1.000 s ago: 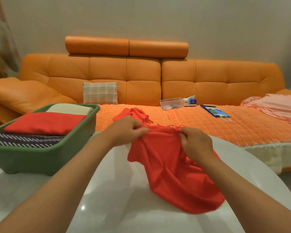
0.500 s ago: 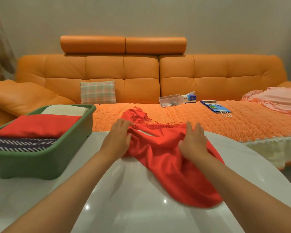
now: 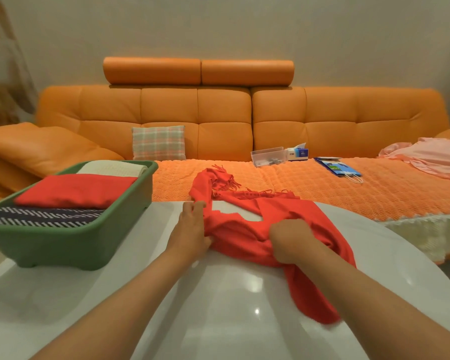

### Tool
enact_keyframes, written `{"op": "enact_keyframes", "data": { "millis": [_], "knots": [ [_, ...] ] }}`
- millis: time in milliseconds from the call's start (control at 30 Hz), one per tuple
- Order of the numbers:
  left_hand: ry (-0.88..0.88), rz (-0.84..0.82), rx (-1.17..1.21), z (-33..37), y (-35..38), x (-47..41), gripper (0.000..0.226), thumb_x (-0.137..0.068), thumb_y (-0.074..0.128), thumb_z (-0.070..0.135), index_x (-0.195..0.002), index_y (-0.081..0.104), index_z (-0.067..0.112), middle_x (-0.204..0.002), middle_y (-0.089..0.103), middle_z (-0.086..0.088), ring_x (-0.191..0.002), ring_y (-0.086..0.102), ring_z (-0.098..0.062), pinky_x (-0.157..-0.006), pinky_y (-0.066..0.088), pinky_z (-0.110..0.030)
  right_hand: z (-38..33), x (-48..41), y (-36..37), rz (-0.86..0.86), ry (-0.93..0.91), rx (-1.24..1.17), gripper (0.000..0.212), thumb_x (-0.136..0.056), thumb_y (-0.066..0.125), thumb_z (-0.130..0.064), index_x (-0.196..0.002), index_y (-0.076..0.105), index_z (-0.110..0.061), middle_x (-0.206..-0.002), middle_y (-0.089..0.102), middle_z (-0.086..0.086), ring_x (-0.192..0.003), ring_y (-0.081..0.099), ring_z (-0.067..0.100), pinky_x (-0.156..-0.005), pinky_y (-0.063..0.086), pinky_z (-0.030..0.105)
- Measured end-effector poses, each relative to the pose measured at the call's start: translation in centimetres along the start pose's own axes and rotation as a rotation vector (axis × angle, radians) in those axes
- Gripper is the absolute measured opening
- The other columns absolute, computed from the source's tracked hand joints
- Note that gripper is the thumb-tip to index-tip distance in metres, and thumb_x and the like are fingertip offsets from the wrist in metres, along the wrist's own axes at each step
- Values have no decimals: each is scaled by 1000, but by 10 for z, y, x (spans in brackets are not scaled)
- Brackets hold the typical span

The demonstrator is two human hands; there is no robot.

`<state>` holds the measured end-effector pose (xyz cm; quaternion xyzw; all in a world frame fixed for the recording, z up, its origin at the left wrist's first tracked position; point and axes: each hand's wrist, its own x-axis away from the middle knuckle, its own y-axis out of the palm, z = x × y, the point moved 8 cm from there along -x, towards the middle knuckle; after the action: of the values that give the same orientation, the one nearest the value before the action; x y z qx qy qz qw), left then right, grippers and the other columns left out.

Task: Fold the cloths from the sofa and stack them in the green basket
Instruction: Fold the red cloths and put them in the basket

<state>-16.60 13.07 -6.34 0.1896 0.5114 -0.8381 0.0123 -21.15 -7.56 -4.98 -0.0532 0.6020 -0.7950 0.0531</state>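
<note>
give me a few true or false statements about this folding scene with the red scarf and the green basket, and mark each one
1. The red scarf lies rumpled on the white table, not yet folded. True.
2. The green basket holds nothing. False: it holds a folded red cloth, a cream cloth and a dark striped cloth.
3. The right hand has a grip on the red scarf, fingers curled into it. True.
4. The pink cloth is in the green basket. False: it lies on the sofa, at the far right.
5. The left hand is lifted clear of the red scarf. False: it touches the scarf's left edge with straight fingers.
</note>
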Motion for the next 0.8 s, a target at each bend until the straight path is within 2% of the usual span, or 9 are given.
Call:
{"op": "enact_keyframes", "data": {
  "millis": [100, 167, 300, 433, 500, 567, 667, 733, 800],
  "knots": [
    [57, -151, 10, 3, 15, 3, 35, -81, 68, 23, -115, 59, 22, -110, 61, 0, -100, 60, -26, -83, 50, -39, 36, 10, 3, -62, 210, 225, 30, -93, 47, -24, -117, 65, -23, -122, 66, 0, -116, 58, 24, -101, 35, 41],
    [178, -147, -119, 15, 18, 6, 14, -84, 57, 16, -94, 66, 18, -97, 64, -1, -94, 60, -28, -77, 47, -38, 30, 9, 1, 24, 175, 215, 32, -89, 46, -28, -116, 64, -23, -120, 63, 3, -114, 54, 29, -98, 35, 43],
    [174, -128, 57, 26, 16, 2, 16, -88, 41, 13, -79, 53, 19, -85, 63, -4, -80, 56, -25, -67, 43, -39, -27, 16, -15, 353, -146, -341, 34, -79, 48, -38, -107, 54, -19, -108, 53, 6, -102, 54, 31, -84, 42, 44],
    [276, -250, -10, 34, -2, -1, 19, -98, 41, 23, -87, 56, 18, -85, 63, 1, -81, 58, -22, -72, 46, -43, -39, 10, -10, 298, -141, -540, 62, -87, 60, -29, -145, 37, -32, -143, 45, 0, -117, 55, 27, -90, 49, 42],
    [333, -293, -150, 38, -16, 0, 21, -100, 48, 33, -89, 60, 19, -86, 64, 0, -83, 59, -23, -70, 44, -38, -34, 7, -13, 271, -122, -485, 38, -92, 57, -28, -130, 55, -33, -128, 62, 0, -112, 59, 27, -83, 46, 36],
    [340, -332, -153, 44, -35, 2, 32, -94, 59, 46, -83, 64, 17, -77, 62, -2, -73, 55, -18, -63, 40, -34, -30, 5, -19, 219, -160, -552, 14, -90, 54, -25, -98, 65, -22, -101, 70, 3, -99, 62, 28, -72, 40, 34],
    [232, -462, -13, 47, -59, 4, 45, -84, 70, 55, -63, 58, 16, -56, 48, 5, -52, 44, -11, -46, 37, -25, -16, 6, -31, 151, -155, -808, 25, -73, 45, -27, -77, 63, -11, -76, 65, 3, -78, 60, 25, -71, 48, 41],
    [182, -526, 3, 45, -64, 8, 44, -83, 72, 51, -57, 54, 20, -52, 45, 8, -48, 44, -8, -45, 39, -22, -3, 7, -37, 166, -116, -815, 34, -79, 42, -32, -81, 66, -9, -81, 67, 4, -80, 60, 24, -77, 50, 44],
    [134, -600, -88, 34, -55, 13, 35, -85, 70, 43, -62, 55, 21, -58, 49, 9, -53, 47, -7, -52, 42, -22, 7, 8, -35, 148, -64, -778, 38, -99, 39, -33, -96, 68, -10, -105, 69, 3, -98, 59, 25, -89, 47, 40]
  ]
}}
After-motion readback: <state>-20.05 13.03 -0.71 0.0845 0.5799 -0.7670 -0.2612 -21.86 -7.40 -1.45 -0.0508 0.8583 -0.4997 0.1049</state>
